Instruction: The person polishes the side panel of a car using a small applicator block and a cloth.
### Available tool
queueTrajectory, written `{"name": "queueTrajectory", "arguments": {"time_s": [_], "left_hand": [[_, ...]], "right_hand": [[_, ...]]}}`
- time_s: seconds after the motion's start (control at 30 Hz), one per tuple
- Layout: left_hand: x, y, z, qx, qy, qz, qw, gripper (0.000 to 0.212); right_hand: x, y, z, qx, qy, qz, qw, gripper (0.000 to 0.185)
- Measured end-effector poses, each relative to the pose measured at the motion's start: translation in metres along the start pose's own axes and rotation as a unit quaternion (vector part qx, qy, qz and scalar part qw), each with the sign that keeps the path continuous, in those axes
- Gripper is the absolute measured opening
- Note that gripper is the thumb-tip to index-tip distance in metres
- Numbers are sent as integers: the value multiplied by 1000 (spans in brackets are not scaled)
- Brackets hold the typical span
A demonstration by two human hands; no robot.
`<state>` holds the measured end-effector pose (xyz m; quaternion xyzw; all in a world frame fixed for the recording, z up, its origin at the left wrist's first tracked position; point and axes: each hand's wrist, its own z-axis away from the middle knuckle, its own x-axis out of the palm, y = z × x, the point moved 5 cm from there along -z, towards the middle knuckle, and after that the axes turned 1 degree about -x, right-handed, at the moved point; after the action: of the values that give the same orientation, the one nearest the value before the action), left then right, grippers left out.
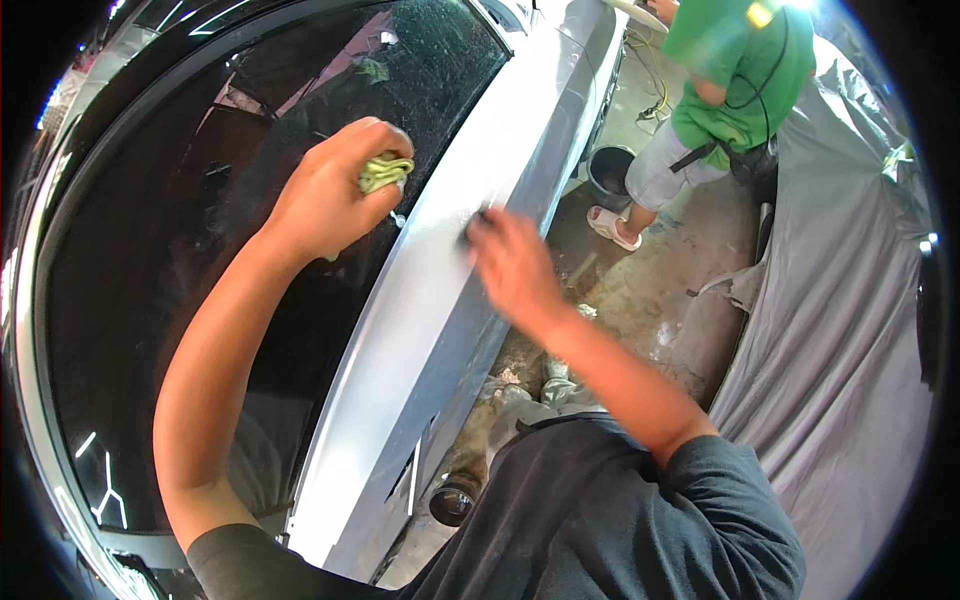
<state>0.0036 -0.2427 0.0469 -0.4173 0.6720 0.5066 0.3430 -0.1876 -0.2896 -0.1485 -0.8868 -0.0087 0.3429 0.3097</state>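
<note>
A crumpled yellow-green cloth [384,172] is bunched in my left hand [337,191], which is above a car's dark rear or front glass [300,315]. My right hand [517,270], blurred, is over the silver-white car body panel [420,300] beside the glass. Its fingers are on a small dark object [476,229], too blurred to name. A small whitish blob [397,219] lies at the edge of the glass, just below my left hand.
A person in a green shirt [739,75] stands by the car at the upper right. Near that person's feet is a black bucket [611,171]; cables [656,97] lie on the floor behind. A grey cover sheet [840,285] hangs at the right. A dark round container [453,501] stands low beside the car.
</note>
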Motion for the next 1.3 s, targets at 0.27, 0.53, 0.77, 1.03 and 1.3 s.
{"name": "queueTrajectory", "arguments": {"time_s": [0.27,0.53,0.77,1.03,1.3], "left_hand": [[7,-10,-6,-37,13,30,999,25],[15,-12,-26,-68,-13,26,997,22],[18,-7,-29,-56,1,21,998,26],[18,-4,-32,-92,-13,34,995,23],[23,-6,-32,-109,-16,34,993,23]], "right_hand": [[-10,37,-10,-17,-26,-41,999,34],[-17,-40,27,-104,-104,-101,984,37],[-23,26,-9,-15,-34,-66,997,35],[-26,65,-30,13,-50,-94,994,37],[-23,14,8,-74,-97,-113,986,38]]}}
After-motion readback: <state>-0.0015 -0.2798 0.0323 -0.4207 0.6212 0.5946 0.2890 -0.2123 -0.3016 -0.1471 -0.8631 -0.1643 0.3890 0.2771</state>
